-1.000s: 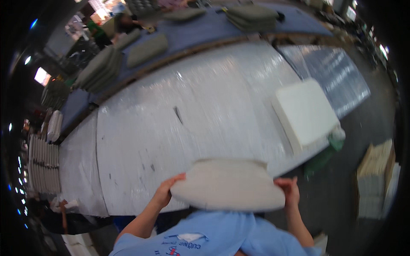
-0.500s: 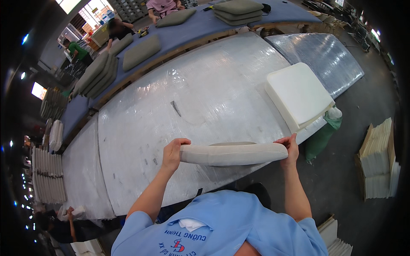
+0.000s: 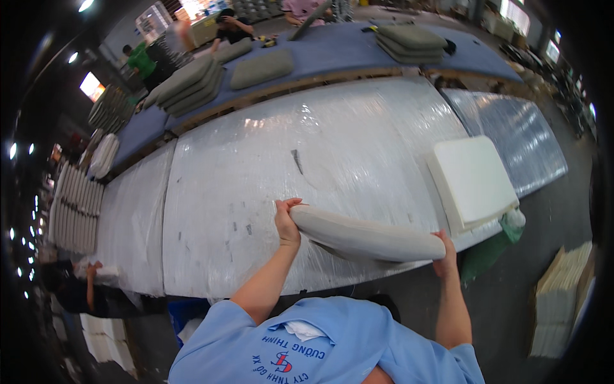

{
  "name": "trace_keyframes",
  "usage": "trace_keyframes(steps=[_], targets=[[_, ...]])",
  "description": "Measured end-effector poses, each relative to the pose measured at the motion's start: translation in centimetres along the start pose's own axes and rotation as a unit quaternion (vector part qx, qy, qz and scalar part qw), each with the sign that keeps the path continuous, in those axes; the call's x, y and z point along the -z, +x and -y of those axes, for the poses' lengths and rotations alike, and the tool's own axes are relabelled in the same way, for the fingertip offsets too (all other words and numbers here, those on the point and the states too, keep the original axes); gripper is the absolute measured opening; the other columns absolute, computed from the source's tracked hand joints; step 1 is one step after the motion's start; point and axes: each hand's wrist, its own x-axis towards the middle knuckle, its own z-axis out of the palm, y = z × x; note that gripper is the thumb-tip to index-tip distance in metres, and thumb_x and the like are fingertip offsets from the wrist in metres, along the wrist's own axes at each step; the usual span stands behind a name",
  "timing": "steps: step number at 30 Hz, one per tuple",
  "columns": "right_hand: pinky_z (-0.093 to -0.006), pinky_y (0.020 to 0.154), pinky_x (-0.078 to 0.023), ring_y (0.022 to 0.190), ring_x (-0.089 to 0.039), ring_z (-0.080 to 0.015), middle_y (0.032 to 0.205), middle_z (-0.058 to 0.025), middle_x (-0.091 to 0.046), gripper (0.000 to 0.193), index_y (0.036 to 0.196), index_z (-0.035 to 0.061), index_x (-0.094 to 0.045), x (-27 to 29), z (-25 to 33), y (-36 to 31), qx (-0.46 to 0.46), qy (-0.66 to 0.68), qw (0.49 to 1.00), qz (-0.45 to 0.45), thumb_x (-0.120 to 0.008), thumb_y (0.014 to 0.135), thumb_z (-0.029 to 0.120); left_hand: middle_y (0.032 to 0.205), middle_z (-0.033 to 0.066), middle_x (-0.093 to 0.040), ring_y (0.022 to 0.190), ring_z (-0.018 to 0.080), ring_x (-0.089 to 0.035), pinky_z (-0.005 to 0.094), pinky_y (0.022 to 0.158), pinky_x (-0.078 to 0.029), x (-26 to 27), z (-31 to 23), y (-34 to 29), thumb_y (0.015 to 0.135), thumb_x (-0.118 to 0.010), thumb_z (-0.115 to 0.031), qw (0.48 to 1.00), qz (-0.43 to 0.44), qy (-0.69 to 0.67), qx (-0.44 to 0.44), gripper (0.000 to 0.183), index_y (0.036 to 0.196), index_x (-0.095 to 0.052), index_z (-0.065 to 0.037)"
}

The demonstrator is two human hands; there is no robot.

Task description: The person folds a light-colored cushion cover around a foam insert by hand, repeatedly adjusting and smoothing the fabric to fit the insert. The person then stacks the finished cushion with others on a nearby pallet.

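Observation:
A light grey fabric-covered cushion [image 3: 368,234] is held on edge between my two hands, above the near side of the table wrapped in clear plastic film [image 3: 236,173]. My left hand [image 3: 288,222] grips its left end, with the thumb and fingers around the corner. At the other end my right hand [image 3: 446,253] is closed on the lower corner. The cushion slants down to the right, its long side band facing me. Its broad far face is hidden. Beyond my right hand, white foam pads [image 3: 476,182] lie stacked at the table's right end.
A blue-topped table [image 3: 332,54] runs along the far side, bearing green-grey cushions [image 3: 262,69] and stacked cushions [image 3: 409,43]. Co-workers stand behind it; another person [image 3: 83,288] works at the lower left. A green sack [image 3: 489,253] hangs by the right edge. Foam sheets [image 3: 563,301] stand at right.
The cushion has gone from nearly level to slanting down rightward, my left hand now higher than my right. My view has shifted. Across the far table, a co-worker has tilted a cushion up.

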Motion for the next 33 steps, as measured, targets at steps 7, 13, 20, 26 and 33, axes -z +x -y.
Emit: trace_keyframes(steps=[7,13,20,26,33], targets=[[-0.0444,0.100,-0.052,0.116,-0.067,-0.0318,0.128,-0.0222,-0.069,0.085,0.155,0.0082,-0.045,-15.0,13.5,-1.9,0.056,-0.517,0.766,0.378,-0.076,0.087,0.048,0.172,0.0130,-0.021,0.159,0.0277,-0.017,0.0405,0.129,-0.011,-0.6,2.8,-7.1,0.105,-0.023,-0.074,0.966,-0.079,-0.155,0.190,0.091,0.167,-0.017,-0.008],[-0.0447,0.097,-0.054,0.113,-0.067,-0.0472,0.118,-0.0310,-0.069,0.098,0.156,0.0091,-0.042,-24.5,9.1,-4.7,0.143,-0.685,0.589,0.403,-0.084,0.075,0.044,0.171,0.0127,-0.025,0.155,0.0275,-0.028,0.0402,0.126,-0.021,1.1,4.5,-9.8,0.109,-0.037,-0.061,0.960,-0.088,-0.194,0.184,0.080,0.168,-0.014,-0.013],[-0.0371,0.095,-0.054,0.106,-0.072,-0.0278,0.114,-0.0206,-0.074,0.081,0.147,0.0029,-0.052,-16.1,12.9,-1.6,0.152,-0.519,0.786,0.299,-0.083,0.076,0.025,0.159,0.0199,-0.042,0.127,0.0389,-0.056,0.0514,0.099,-0.048,-5.8,10.7,-22.6,0.096,-0.068,-0.058,0.894,0.039,-0.146,0.422,0.096,0.166,-0.020,-0.015],[-0.0382,0.093,-0.054,0.106,-0.068,-0.0268,0.121,-0.0200,-0.070,0.070,0.139,-0.0038,-0.055,-5.6,16.0,-1.6,0.211,-0.439,0.866,0.117,-0.081,0.078,0.018,0.128,0.0186,-0.062,0.101,0.0331,-0.066,0.0443,0.085,-0.057,-15.2,14.3,-28.8,0.087,-0.073,-0.069,0.731,0.279,-0.161,0.602,0.095,0.154,-0.038,-0.012],[-0.0377,0.099,-0.051,0.110,-0.064,-0.0257,0.124,-0.0155,-0.065,0.068,0.141,-0.0024,-0.049,2.1,14.5,-4.3,0.239,-0.237,0.941,0.043,-0.081,0.082,0.011,0.142,0.0165,-0.056,0.125,0.0417,-0.060,0.0602,0.103,-0.049,-22.8,15.6,-29.4,0.087,-0.077,-0.061,0.622,0.304,-0.461,0.555,0.090,0.154,-0.040,-0.015]])
